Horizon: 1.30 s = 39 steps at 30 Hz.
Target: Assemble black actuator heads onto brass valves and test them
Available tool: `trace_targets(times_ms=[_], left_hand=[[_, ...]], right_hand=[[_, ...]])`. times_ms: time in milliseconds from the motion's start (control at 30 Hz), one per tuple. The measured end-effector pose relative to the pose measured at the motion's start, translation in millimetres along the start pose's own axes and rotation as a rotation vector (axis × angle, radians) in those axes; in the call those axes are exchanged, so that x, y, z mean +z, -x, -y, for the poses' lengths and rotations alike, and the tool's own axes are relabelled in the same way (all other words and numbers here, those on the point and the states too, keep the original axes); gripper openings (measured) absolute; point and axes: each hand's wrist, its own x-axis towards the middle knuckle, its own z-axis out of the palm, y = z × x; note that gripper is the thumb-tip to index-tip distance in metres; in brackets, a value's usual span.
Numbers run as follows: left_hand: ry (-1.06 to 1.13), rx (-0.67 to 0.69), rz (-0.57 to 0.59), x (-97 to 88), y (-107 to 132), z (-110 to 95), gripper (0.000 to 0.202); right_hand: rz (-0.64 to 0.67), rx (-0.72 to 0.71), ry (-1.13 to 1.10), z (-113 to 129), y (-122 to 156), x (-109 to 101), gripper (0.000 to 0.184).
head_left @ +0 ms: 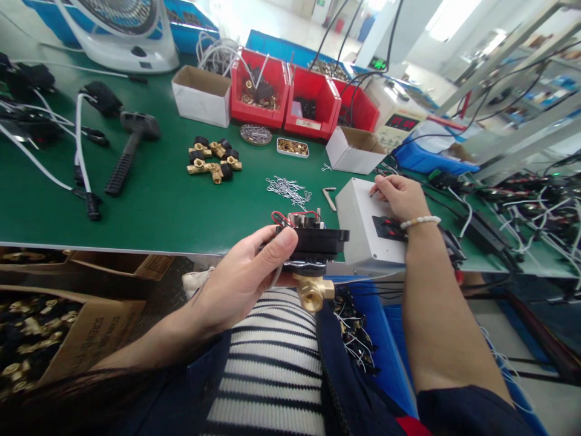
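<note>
My left hand (245, 272) is closed around an electric valve actuator (318, 242), held upright just off the bench's front edge. It has a black housing with its top open, red wires and small parts showing, and a brass valve body (312, 293) below. My right hand (399, 197) rests over a grey control box (358, 224). Its thumb and forefinger pinch a small toggle switch on the box's top, partly hidden by the fingers. Near the box lie a bent metal key (329, 198) and a pile of wire cotter pins (289, 190).
Brass fittings (214, 162), a hammer (131, 145) and cabled plugs lie on the green bench (181, 212). Behind stand red bins (258, 88), white cardboard boxes (202, 94), a fan (127, 36) and a power supply (399, 115). A blue crate (390, 345) sits below.
</note>
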Motion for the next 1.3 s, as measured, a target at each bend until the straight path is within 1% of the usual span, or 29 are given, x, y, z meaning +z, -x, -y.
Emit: trace_targets(times_ms=[233,300,400,467,533,633,700,767,933,1167,1300], left_hand=[[0.001,-0.030,-0.016,4.3,1.4,-3.9,0.046],[0.007,-0.013,-0.024,4.6,1.7,-4.4,0.042],[0.032,0.044,-0.071,3.8,0.6,-4.5,0.037],[0.069,0.047,-0.099,2.7,-1.0,-4.8,0.031],[0.123,0.007,-0.098,1.6,-2.4,-5.1,0.029],[0.209,-0.081,-0.047,0.3,-3.2,-5.1,0.034],[0.242,-0.126,-0.019,-0.2,-3.0,-4.6,0.037],[0.244,-0.155,-0.007,-0.3,-2.4,-4.3,0.037],[0.227,-0.183,0.004,1.1,-1.0,-6.7,0.028],[0.185,-0.165,0.004,-1.8,-0.7,-5.6,0.034],[0.187,-0.144,0.042,-1.2,-0.2,-4.8,0.032]], right_hand=[[0.002,-0.002,-0.017,1.1,0.6,-0.2,0.038],[0.000,0.000,-0.022,1.1,0.6,-0.3,0.039],[-0.005,0.003,-0.028,0.5,-0.1,0.4,0.041],[-0.010,0.006,-0.032,-0.1,-1.5,1.5,0.045],[-0.015,0.013,-0.036,-0.3,-3.5,2.7,0.052],[-0.016,0.027,-0.046,0.8,-5.3,3.4,0.061],[-0.011,0.031,-0.058,2.6,-4.5,2.8,0.062],[-0.001,0.029,-0.077,4.3,-2.5,1.9,0.060],[0.017,0.023,-0.121,5.1,0.4,2.0,0.047],[0.007,0.027,-0.124,5.1,-0.1,1.3,0.039],[0.016,0.026,-0.105,5.7,0.5,0.1,0.034]])
